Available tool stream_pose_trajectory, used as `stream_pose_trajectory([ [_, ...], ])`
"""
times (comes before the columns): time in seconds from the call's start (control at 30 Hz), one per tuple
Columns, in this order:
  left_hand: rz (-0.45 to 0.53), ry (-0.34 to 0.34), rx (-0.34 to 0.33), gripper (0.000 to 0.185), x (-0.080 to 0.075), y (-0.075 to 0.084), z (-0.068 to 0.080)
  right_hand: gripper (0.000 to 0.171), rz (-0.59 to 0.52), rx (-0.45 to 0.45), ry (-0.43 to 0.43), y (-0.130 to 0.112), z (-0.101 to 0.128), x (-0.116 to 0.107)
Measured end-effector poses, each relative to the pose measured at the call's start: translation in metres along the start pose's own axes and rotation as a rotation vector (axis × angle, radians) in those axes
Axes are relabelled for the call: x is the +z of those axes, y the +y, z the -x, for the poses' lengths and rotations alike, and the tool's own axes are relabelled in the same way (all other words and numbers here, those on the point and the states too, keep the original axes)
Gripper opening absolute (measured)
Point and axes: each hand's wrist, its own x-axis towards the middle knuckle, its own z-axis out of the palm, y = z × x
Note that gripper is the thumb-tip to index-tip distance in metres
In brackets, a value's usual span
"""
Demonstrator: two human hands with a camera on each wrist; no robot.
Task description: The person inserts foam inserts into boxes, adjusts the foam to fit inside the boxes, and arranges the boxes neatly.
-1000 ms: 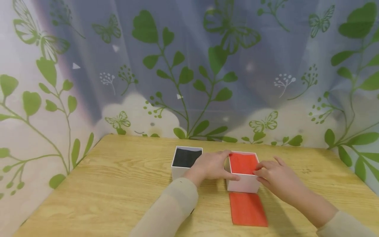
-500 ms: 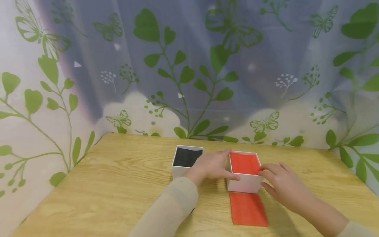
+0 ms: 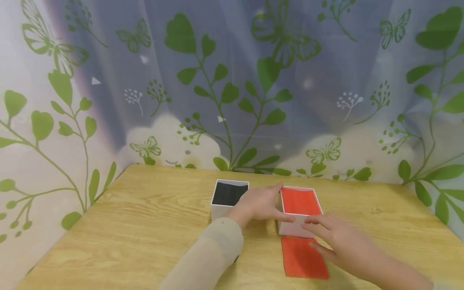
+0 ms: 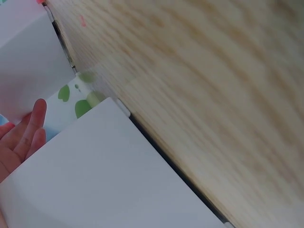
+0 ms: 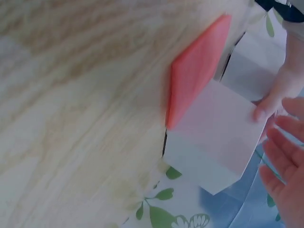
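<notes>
My left hand (image 3: 259,203) holds the left side of a white open-topped box (image 3: 291,226), thumb on its front wall and fingers toward its back left corner. A flat red square (image 3: 299,201) lies across the inside of that box near the top; it looks like felt or foam. In front of the box a second red piece (image 3: 301,257) lies flat on the table. Over the front right of the box and this piece hovers my right hand (image 3: 344,241). Its fingers (image 5: 282,147) are loosely spread and hold nothing in the right wrist view.
Left of the held box stands a second white box (image 3: 219,211) with a black piece (image 3: 226,194) inside, partly behind my left hand. Both are on a wooden table (image 3: 127,233). A curtain (image 3: 239,121) with leaves and butterflies hangs behind the table's far edge.
My right hand has left the box's right edge and come toward me and left, over the front corner. The left hand and both boxes have stayed in place.
</notes>
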Motion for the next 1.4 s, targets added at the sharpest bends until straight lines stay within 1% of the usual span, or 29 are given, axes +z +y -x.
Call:
stream_pose_trajectory([
  [0.03,0.004,0.0,0.001,0.104,0.0,0.0,0.0,0.034,-0.02,-0.02,-0.01,-0.002,0.001,0.001],
  [0.1,0.011,0.004,0.004,0.104,0.001,0.0,0.0,0.032,-0.041,-0.03,-0.045,-0.005,0.003,0.005],
  [0.17,0.011,0.013,0.008,0.104,0.001,0.001,0.0,0.035,-0.058,-0.026,-0.115,-0.006,0.006,0.008],
  [0.27,0.014,0.012,0.006,0.104,0.001,0.001,0.0,0.042,-0.067,-0.007,-0.241,-0.006,0.011,0.014],
  [0.37,0.015,0.003,0.007,0.104,0.002,0.001,0.0,0.052,-0.133,0.065,-0.393,-0.008,0.017,0.018],
  [0.47,0.008,0.002,0.014,0.104,0.003,0.001,0.0,0.066,-0.197,0.171,-0.519,-0.01,0.021,0.02],
  [0.53,0.006,0.004,0.017,0.104,0.003,0.001,0.001,0.074,-0.225,0.228,-0.575,-0.011,0.022,0.023],
  [0.6,0.004,0.005,0.014,0.104,0.002,0.001,0.001,0.079,-0.241,0.255,-0.618,-0.011,0.022,0.026],
  [0.8,0.008,0.008,0.016,0.104,0.002,0.001,0.003,0.084,-0.284,0.299,-0.671,-0.01,0.021,0.03],
  [0.9,0.01,0.009,0.019,0.104,0.003,0.001,0.002,0.086,-0.286,0.31,-0.676,-0.01,0.019,0.029],
  [1.1,0.009,0.024,0.016,0.104,0.001,0.0,0.0,0.086,-0.24,0.307,-0.652,-0.009,0.012,0.027],
  [1.27,0.008,0.02,0.021,0.104,0.002,0.0,0.001,0.087,-0.281,0.341,-0.67,-0.01,0.009,0.028],
  [1.4,0.0,0.026,0.024,0.104,0.002,-0.001,0.002,0.087,-0.312,0.379,-0.7,-0.013,0.009,0.029],
])
